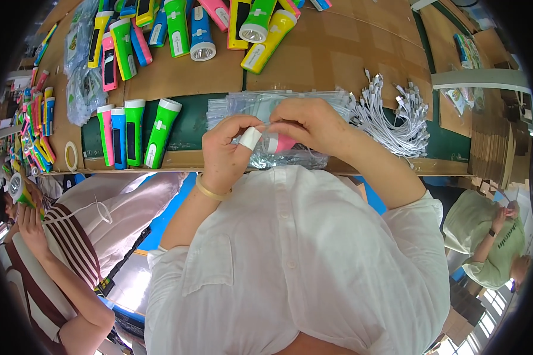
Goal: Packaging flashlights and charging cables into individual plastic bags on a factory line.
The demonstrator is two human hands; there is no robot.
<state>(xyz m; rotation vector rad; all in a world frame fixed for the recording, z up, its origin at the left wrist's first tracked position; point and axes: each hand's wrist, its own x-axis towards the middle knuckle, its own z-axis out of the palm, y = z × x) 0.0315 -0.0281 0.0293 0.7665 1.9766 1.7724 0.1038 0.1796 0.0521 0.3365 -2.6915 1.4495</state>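
While the person's left hand and right hand all but meet at the fingertips, everything turns on the narrow space just below that meeting point! Tucked there, on the body side of the fingertips, is a pink-and-white flashlight, its pale end toward the left hand and its pink body running off beneath the right. So its long axis appears to lie from side to side, though the right hand hides the far part, and it is the right hand that is nearer, covering it from above.

Both hands are in a fine pinch, thumb against finger, seemingly on the edge of a clear plastic bag; the film is too glossy to be sure of the exact grip. It spreads around the flashlight, but whether it wholly encloses it cannot be told. A white wrap stands out on one digit of the left hand.

Out to the left of the left hand, four more flashlights lie side by side, pale heads pointing away from the body. Just beyond the fingertips there's a layer of flat clear bags, and off past the right hand, a thick loop of white cables. Farther beyond both hands, a colourful heap of flashlights rests on cardboard.
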